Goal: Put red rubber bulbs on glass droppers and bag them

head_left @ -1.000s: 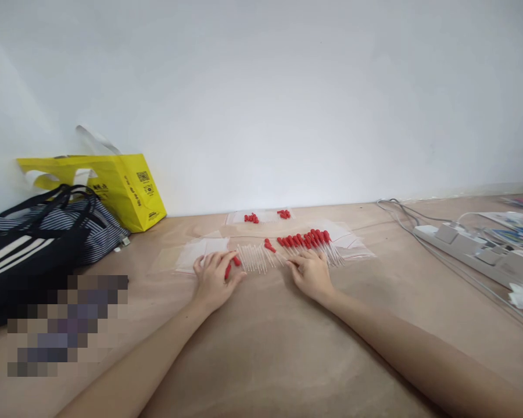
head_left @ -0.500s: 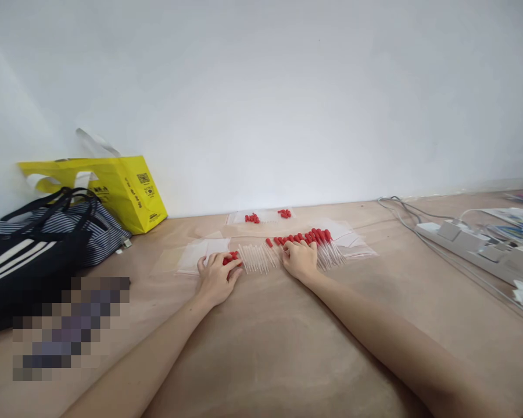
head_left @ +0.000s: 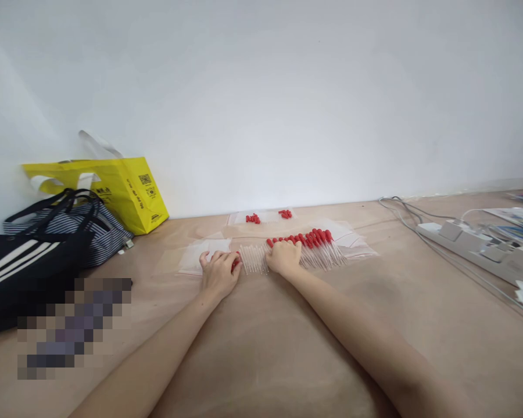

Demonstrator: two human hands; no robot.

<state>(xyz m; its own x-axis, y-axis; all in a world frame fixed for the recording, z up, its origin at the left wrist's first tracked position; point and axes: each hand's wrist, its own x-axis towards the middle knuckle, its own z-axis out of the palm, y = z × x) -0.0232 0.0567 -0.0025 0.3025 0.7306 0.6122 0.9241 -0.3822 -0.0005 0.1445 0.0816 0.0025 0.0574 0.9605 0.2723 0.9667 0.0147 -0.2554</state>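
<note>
My left hand (head_left: 220,273) rests on the table with its fingers curled and thumb close to them, over small red bulb-shaped pieces (head_left: 236,262). One red piece shows at its fingertips. Just right of it lies a row of thin white sticks (head_left: 253,259), side by side. My right hand (head_left: 284,258) is closed at the right end of that row; what its fingers hold is hidden behind the hand. Beyond and right of it, red-tipped white sticks (head_left: 320,247) lie slanted in a row, red ends away from me.
Clear plastic bags (head_left: 351,238) lie under and beside the sticks. Farther back, another bag (head_left: 268,216) carries two red clusters. A yellow bag (head_left: 152,197) and a black bag (head_left: 65,255) stand at left; a white power strip (head_left: 470,244) with cables lies right.
My right hand has shifted left along the row, uncovering more red-tipped sticks. My left thumb and fingers have drawn closer together over the red pieces.
</note>
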